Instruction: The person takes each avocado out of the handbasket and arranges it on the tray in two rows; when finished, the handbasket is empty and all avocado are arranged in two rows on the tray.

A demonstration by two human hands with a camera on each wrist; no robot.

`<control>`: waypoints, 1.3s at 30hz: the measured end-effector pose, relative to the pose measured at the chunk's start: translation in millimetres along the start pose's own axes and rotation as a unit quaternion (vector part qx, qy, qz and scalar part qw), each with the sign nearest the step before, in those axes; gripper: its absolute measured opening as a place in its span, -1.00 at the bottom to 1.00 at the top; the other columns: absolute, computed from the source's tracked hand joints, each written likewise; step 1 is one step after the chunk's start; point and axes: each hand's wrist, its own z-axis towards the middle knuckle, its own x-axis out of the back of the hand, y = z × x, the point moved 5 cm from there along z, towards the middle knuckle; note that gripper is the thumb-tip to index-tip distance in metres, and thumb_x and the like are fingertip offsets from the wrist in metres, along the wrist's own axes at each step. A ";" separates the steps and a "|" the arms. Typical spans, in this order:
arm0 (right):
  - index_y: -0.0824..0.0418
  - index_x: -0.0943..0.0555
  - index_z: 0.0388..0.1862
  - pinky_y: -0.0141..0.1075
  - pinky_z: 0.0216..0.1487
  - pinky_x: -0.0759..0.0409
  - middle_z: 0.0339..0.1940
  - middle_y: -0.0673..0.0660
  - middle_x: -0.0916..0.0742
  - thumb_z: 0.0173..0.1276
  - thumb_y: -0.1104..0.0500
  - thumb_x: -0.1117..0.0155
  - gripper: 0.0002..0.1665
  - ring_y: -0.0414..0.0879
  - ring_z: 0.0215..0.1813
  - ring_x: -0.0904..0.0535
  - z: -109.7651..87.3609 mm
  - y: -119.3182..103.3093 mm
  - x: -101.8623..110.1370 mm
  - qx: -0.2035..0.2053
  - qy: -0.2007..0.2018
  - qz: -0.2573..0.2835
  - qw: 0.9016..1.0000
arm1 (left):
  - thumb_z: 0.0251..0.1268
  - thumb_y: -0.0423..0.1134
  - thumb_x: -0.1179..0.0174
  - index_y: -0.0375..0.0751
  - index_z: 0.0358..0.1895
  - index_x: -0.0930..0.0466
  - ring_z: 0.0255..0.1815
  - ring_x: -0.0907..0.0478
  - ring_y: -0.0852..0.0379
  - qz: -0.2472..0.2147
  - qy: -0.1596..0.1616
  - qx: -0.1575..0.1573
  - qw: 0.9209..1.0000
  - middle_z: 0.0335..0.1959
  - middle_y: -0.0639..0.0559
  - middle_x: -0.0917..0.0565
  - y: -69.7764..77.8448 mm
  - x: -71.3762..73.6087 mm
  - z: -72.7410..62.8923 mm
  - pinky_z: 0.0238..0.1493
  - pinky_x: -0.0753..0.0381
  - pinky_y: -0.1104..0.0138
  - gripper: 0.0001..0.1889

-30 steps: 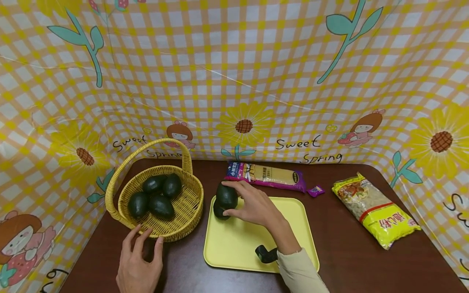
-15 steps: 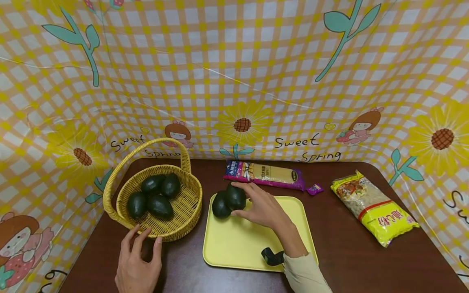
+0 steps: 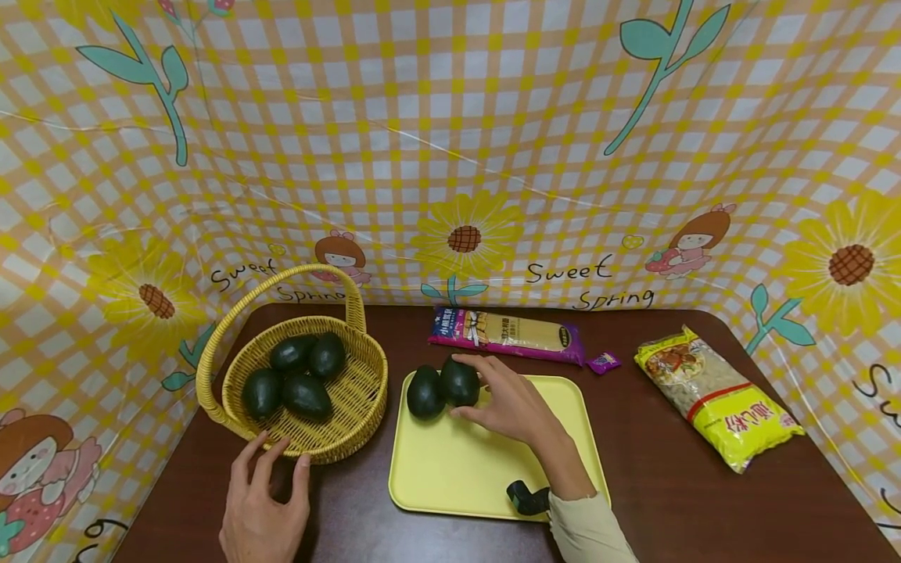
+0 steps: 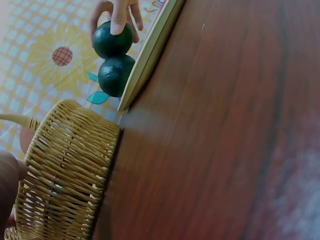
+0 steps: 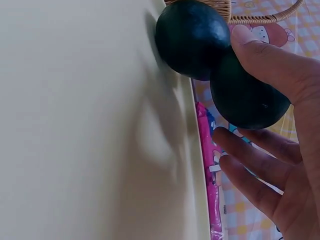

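My right hand (image 3: 517, 403) holds a dark green avocado (image 3: 461, 382) between thumb and fingers at the tray's far left part. In the right wrist view that avocado (image 5: 245, 95) hangs off the tray surface, against a second avocado (image 5: 192, 37). This second avocado (image 3: 425, 392) sits on the yellow tray (image 3: 450, 477). With fingers spread, my left hand (image 3: 266, 500) has its fingertips at the near rim of the wicker basket (image 3: 362, 422). Inside the basket's left half lie several avocados (image 3: 307, 396). The left wrist view shows the basket's side (image 4: 70, 165) close to that hand.
A long purple noodle packet (image 3: 507, 335) lies behind the tray, with a small purple packet (image 3: 604, 363) beside it. To the right is a yellow-and-clear food bag (image 3: 718, 399). The basket's arched handle (image 3: 281, 285) rises high. Patterned cloth (image 3: 450, 156) walls the table.
My right hand has shifted right with its avocado, from over the other avocado to beside it, uncovering that one. The left hand has stayed at the basket rim.
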 end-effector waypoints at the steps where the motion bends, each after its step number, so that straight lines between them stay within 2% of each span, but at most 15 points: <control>1: -0.14 -0.49 0.59 -0.13 -0.20 -0.67 0.19 0.13 -0.72 0.17 -0.13 -0.77 0.02 0.05 0.03 -0.73 -0.5 1.1 -0.7 0.000 0.000 -0.001 1.000 | 0.32 -0.09 -0.57 -0.12 0.12 -0.81 -0.25 -0.69 -0.21 0.000 0.000 0.000 1.000 0.31 -0.14 -0.65 0.1 0.2 0.3 -0.44 -0.62 -0.16 -0.62; 14: -0.16 -0.48 0.59 -0.22 -0.33 -0.59 0.16 0.16 -0.71 0.19 -0.15 -0.75 0.02 -0.09 -0.18 -0.63 -9.5 10.8 -8.2 -0.024 -0.011 -0.007 1.000 | 0.31 -0.08 -0.57 -0.09 0.12 -0.82 -0.32 -0.70 -0.15 -0.002 -0.002 0.002 1.000 0.30 -0.11 -0.66 -0.3 0.5 1.1 -0.48 -0.62 -0.10 -0.63; 19: -0.16 -0.47 0.60 -0.19 -0.35 -0.60 0.19 0.20 -0.72 0.19 -0.17 -0.75 0.02 -0.14 -0.28 -0.60 -10.1 11.8 -10.2 -0.024 -0.013 -0.017 0.999 | 0.31 -0.06 -0.57 -0.08 0.12 -0.82 -0.33 -0.70 -0.14 -0.002 -0.002 0.002 1.000 0.31 -0.10 -0.67 -0.4 0.8 1.3 -0.48 -0.63 -0.10 -0.63; 27: -0.15 -0.48 0.59 -0.21 -0.42 -0.57 0.20 0.20 -0.72 0.17 -0.20 -0.75 0.04 -0.12 -0.29 -0.60 -10.5 14.9 -13.8 -0.031 -0.020 -0.038 0.999 | 0.32 -0.04 -0.56 -0.07 0.13 -0.82 -0.34 -0.70 -0.13 0.000 -0.006 0.005 1.000 0.31 -0.10 -0.66 -1.0 -0.2 0.9 -0.49 -0.62 -0.08 -0.62; 39: -0.14 -0.45 0.63 -0.19 -0.40 -0.58 0.19 0.20 -0.72 0.17 -0.22 -0.74 0.08 -0.13 -0.29 -0.60 -11.3 17.7 -15.3 -0.027 -0.024 -0.047 0.998 | 0.32 -0.06 -0.56 -0.09 0.13 -0.82 -0.36 -0.68 -0.13 0.004 -0.008 0.002 1.000 0.31 -0.12 -0.66 -0.3 -0.1 1.6 -0.53 -0.59 -0.05 -0.62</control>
